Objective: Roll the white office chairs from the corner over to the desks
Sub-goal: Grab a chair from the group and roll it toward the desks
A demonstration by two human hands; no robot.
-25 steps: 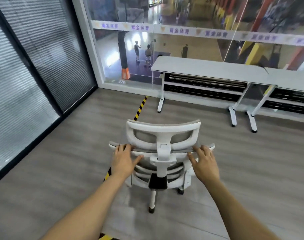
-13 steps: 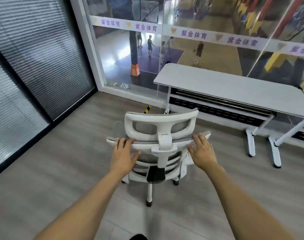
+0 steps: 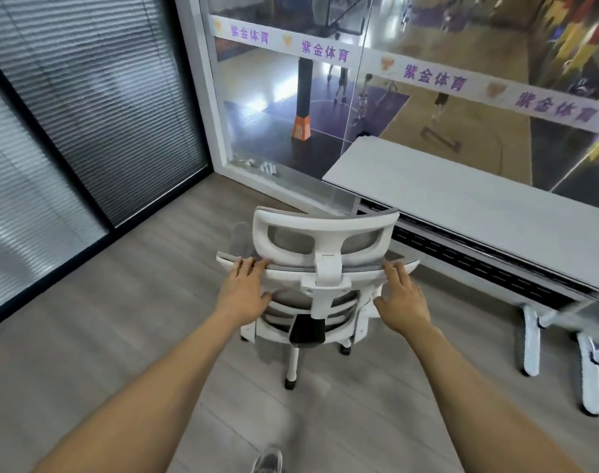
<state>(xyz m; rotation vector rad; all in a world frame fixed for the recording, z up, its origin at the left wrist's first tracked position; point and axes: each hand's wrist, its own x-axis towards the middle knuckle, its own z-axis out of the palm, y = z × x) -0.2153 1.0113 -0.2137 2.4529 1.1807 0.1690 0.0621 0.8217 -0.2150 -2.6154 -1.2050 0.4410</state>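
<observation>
Counting first: one white office chair (image 3: 322,295), two hands, and one desk (image 3: 462,206) whose top is in view. The chair stands on the grey plank floor (image 3: 120,336) with its back to the person and its headrest near the left end of the desk. One white base leg with a dark castor points back at the person.

The left hand (image 3: 245,290) grips the left part of the backrest's top edge. Its fingers (image 3: 248,266) are bent over the rim and the thumb is spread below against the back. The right hand (image 3: 402,298) holds the right part of the same edge in the same way, with its fingers (image 3: 395,271) over the rim and the thumb lower, at the side of the frame.

Around the chair there is a glass wall (image 3: 291,97) straight ahead with a white band of purple characters across it. Behind the glass is a sports court with one black pole in an orange pad (image 3: 301,128) and several small figures, too blurred to count. Dark blinds (image 3: 86,97) close the left side.

In the way ahead are the desk's edge and the dark slotted rail under it. To the right two white desk feet (image 3: 530,339) stand on the floor — whether both belong to this desk I cannot tell. One grey shoe (image 3: 267,462) shows at the bottom edge.
</observation>
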